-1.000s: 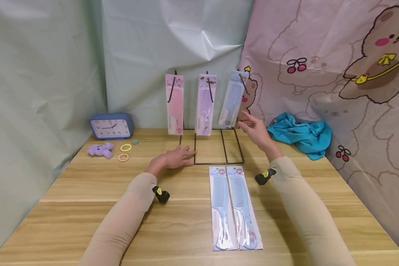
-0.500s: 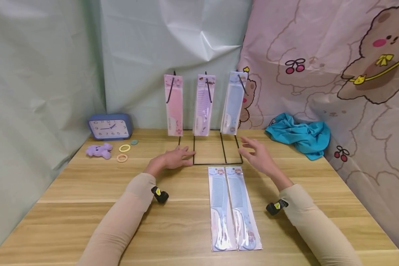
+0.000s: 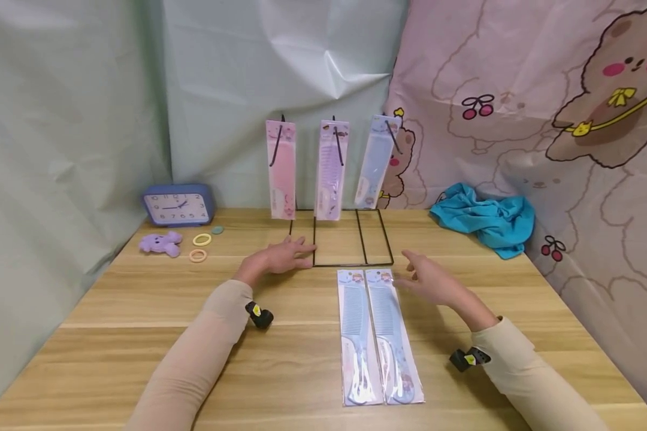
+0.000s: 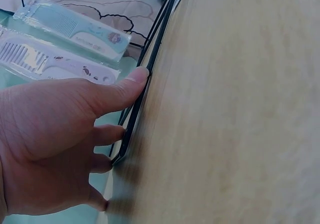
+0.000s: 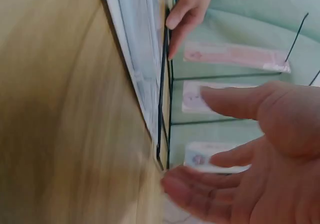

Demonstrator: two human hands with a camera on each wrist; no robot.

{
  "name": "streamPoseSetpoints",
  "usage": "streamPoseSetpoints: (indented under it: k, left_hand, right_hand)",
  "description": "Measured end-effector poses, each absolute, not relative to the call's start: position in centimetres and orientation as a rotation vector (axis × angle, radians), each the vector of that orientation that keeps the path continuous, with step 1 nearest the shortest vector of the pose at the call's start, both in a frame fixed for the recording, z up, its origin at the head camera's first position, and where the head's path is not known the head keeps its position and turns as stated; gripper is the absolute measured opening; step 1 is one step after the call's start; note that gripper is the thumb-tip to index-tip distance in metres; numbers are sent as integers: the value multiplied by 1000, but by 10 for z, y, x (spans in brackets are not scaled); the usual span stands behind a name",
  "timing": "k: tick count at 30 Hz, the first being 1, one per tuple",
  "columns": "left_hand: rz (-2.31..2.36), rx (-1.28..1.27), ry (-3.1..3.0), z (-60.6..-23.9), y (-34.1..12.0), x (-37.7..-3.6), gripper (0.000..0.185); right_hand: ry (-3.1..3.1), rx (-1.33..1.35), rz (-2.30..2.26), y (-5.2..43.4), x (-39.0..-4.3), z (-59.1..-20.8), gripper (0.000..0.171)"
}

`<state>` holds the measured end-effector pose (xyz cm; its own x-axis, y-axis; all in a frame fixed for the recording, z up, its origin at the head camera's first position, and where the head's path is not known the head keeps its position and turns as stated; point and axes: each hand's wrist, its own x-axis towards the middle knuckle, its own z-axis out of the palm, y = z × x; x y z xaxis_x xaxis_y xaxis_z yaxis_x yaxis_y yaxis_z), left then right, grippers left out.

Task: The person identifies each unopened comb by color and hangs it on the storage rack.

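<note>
My left hand (image 3: 286, 255) touches the left front of a black wire rack (image 3: 341, 264), its fingers spread; in the left wrist view the thumb tip rests at the wire. From the rack's hooks hang packaged combs: a pink comb (image 3: 283, 173), a purple comb (image 3: 331, 173) and a blue comb (image 3: 377, 164), the blue one tilted. Two more packaged blue combs, the left comb (image 3: 356, 335) and the right comb (image 3: 390, 335), lie side by side on the table before the rack. My right hand (image 3: 431, 280), holding nothing, hovers beside the right comb's top end with relaxed fingers.
At the back left stand a blue alarm clock (image 3: 178, 205), a purple plush toy (image 3: 162, 243), a yellow ring (image 3: 202, 240), an orange ring (image 3: 197, 256) and a small green disc (image 3: 218, 230). A crumpled teal cloth (image 3: 485, 218) lies at the back right, against the printed curtain.
My right hand has come away from the hanging blue comb, down and toward me, to the combs on the table. The hanging blue comb has swung. My left hand stays at the rack.
</note>
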<state>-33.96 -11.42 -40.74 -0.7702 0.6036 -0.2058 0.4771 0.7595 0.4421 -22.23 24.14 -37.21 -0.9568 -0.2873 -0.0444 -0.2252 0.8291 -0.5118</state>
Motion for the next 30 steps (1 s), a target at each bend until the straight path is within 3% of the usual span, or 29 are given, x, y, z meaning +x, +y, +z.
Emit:
streamPoseSetpoints:
  k: [4, 18, 30]
  left_hand:
    - [534, 830, 2614, -409, -114, -341, 60]
    - [533, 833, 2621, -406, -114, -341, 61]
    - [518, 812, 2618, -408, -114, -341, 60]
  right_hand:
    - [2833, -343, -595, 232, -212, -370, 94]
    - [2813, -298, -436, 209, -192, -377, 118]
    - [2825, -257, -378, 200, -189, -380, 125]
